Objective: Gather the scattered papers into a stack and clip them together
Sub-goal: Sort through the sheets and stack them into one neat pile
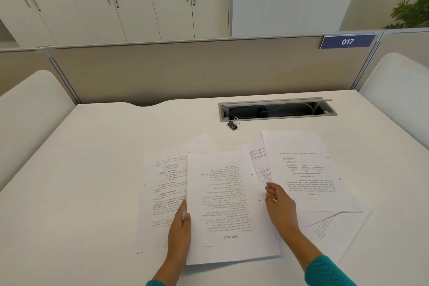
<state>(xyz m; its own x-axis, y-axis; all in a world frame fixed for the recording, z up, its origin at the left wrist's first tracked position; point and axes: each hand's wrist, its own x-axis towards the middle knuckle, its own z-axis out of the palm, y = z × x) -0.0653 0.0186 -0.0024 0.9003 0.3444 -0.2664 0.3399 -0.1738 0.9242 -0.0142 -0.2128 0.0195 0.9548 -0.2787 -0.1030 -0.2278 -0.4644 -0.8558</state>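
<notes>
Several printed sheets lie spread on the white desk (pixel 92 169). A middle sheet (pixel 227 204) overlaps a left sheet (pixel 162 193). A right sheet (pixel 306 169) covers others, including one at the far right (pixel 336 227). My left hand (pixel 180 232) rests flat along the middle sheet's left edge, its thumb under or against that edge. My right hand (pixel 278 206) lies at the same sheet's right edge, fingertips touching the papers beneath the right sheet. A black binder clip (pixel 232 124) sits apart, behind the papers.
An open cable tray (pixel 276 109) is set into the desk behind the clip. A beige partition (pixel 185 69) with a "017" sign (pixel 347 41) closes the back. White side panels (pixel 27 118) flank the desk.
</notes>
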